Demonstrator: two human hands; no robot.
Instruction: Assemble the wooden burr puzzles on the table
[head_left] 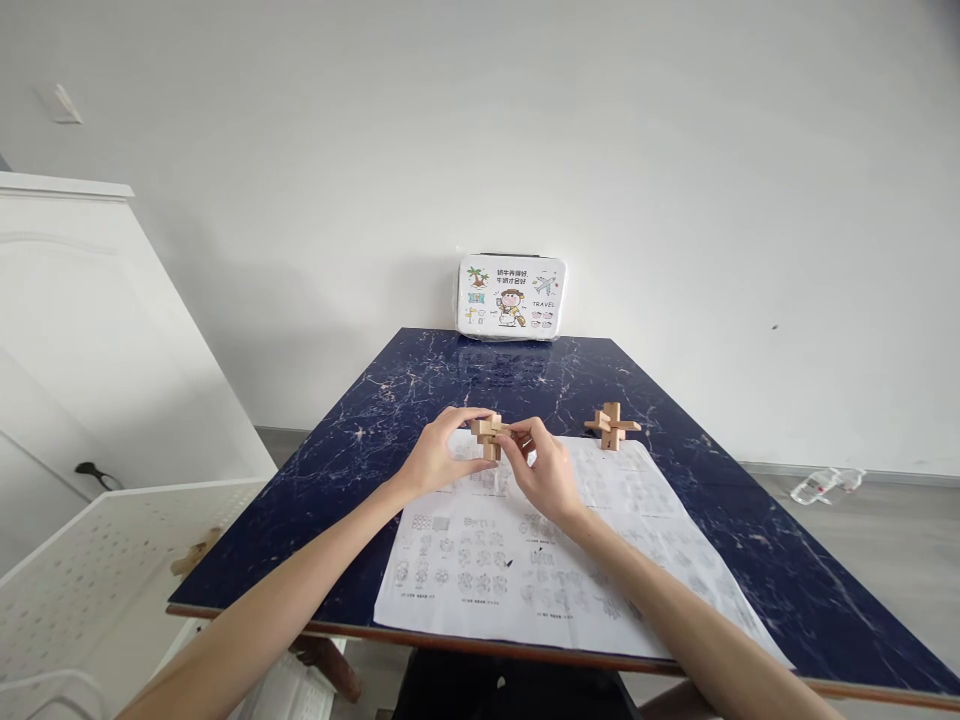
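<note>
A small wooden interlocking puzzle point(489, 430) of pale square-cut pieces is held between my two hands, over the far edge of a printed sheet point(450, 610). My left hand point(439, 450) grips it from the left, thumb below and index finger on top. From the right, my right hand point(544, 465) pinches a piece at its side with thumb and fingers. Those fingertips hide part of that piece. A second wooden puzzle point(612, 427), cross-shaped, stands at the sheet's far right corner, apart from both hands.
The dark blue marbled table point(337, 480) carries the sheet of printed diagrams. A white cartoon-printed case point(511, 297) stands at its far end against the wall. Left of the table is a white perforated surface point(97, 560) with wooden pieces point(193, 556). A clear plastic bottle point(825, 486) lies on the right floor.
</note>
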